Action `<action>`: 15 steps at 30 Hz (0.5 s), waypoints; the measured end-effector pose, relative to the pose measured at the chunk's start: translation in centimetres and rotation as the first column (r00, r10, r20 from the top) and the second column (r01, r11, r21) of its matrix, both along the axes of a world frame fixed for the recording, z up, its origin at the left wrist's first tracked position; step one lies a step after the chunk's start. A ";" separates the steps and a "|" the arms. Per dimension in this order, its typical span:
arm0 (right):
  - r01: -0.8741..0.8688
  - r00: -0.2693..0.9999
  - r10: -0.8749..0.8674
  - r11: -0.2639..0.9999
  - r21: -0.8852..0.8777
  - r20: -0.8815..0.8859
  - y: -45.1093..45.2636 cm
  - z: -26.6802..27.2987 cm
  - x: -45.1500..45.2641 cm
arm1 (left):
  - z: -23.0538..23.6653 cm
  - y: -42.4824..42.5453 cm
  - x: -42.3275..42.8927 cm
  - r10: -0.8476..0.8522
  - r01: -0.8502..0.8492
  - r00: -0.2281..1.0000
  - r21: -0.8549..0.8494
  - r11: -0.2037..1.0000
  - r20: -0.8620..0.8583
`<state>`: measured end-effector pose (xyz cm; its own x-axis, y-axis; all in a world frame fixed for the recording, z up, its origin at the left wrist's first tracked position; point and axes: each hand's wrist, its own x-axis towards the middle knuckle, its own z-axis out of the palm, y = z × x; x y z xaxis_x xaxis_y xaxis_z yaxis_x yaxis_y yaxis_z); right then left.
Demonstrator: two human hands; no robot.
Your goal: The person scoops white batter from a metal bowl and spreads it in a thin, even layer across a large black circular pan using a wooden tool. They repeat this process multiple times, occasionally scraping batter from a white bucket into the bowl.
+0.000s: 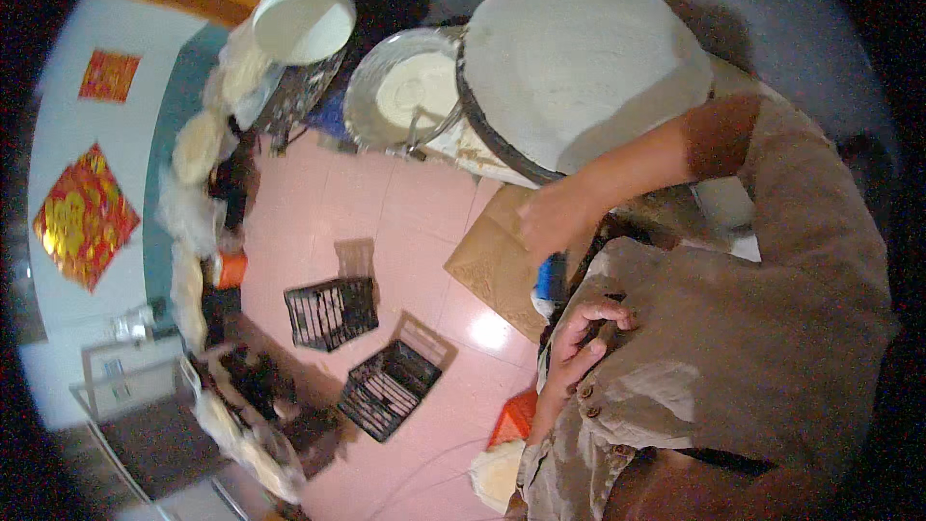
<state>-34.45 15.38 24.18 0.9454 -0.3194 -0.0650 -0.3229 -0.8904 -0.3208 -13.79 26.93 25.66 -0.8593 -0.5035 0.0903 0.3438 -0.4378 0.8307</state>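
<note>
My right hand (561,221), blurred, reaches down past the edge of a large round griddle over a brown board or cardboard sheet (492,253). A blue object (553,276) with a white end is just below it; whether the hand grips it I cannot tell. A thin white layer of batter or pancake (579,65) covers the griddle. My left hand (582,340) hovers in front of my brown shirt (709,333), thumb and curled fingers apart, with nothing visible in it. Beside the griddle is a metal basin (365,90) of pale batter (416,90), a ladle-like tool (414,132) at its edge.
Two black plastic crates (333,311) (391,387) lie on the pink tiled floor (289,231). A white bucket (307,22) stands beyond the basin. Bagged pale rounds (199,145) line the left side. A red-orange object (515,416) and a pale round stack (499,476) are near my left arm.
</note>
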 end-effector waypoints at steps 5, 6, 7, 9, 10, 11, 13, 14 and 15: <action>0.756 0.384 -0.890 0.455 0.470 0.244 9.2 0.3 -1.8 | -0.8 -2.5 2.9 -0.224 0.220 0.971 -0.061 0.974 -0.082; 0.777 0.174 -0.962 0.264 0.571 0.209 11.6 -0.5 -1.9 | -0.9 -2.8 3.5 -0.257 0.255 0.964 -0.034 0.966 -0.065; 0.757 -0.089 -0.989 0.011 0.653 0.120 13.9 -1.6 -1.9 | -1.0 -3.0 3.9 -0.291 0.291 0.955 -0.010 0.957 -0.058; 0.543 -0.491 -0.861 -0.184 0.819 0.132 19.0 -3.6 -3.0 | -1.0 -3.4 4.5 -0.365 0.365 0.931 0.031 0.930 -0.016; 0.384 -0.710 -0.700 -0.293 0.876 0.078 21.4 -4.6 -3.4 | -0.9 -3.6 4.7 -0.394 0.394 0.919 0.052 0.918 -0.002; 0.291 -0.820 -0.571 -0.370 0.883 0.031 23.5 -5.6 -4.5 | -0.8 -3.5 4.9 -0.425 0.422 0.905 0.085 0.903 0.028; 0.215 -0.940 -0.340 -0.519 0.827 0.031 26.6 -7.1 -8.0 | -0.6 -3.3 5.0 -0.472 0.457 0.878 0.157 0.875 0.078; 0.163 -0.978 -0.209 -0.659 0.734 0.029 27.8 -7.9 -9.3 | -0.6 -3.3 4.9 -0.487 0.473 0.868 0.135 0.871 0.100; 0.127 -0.981 -0.192 -0.533 0.836 0.027 28.6 -8.9 -10.3 | -0.6 -3.3 4.7 -0.504 0.493 0.856 0.114 0.863 0.116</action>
<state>-44.73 44.00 15.31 -0.9587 -0.0646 -0.2771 0.2502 0.2724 -0.9291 -9.05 23.65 25.09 -0.9977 -0.0047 -0.0680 -0.0524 -0.5850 0.8094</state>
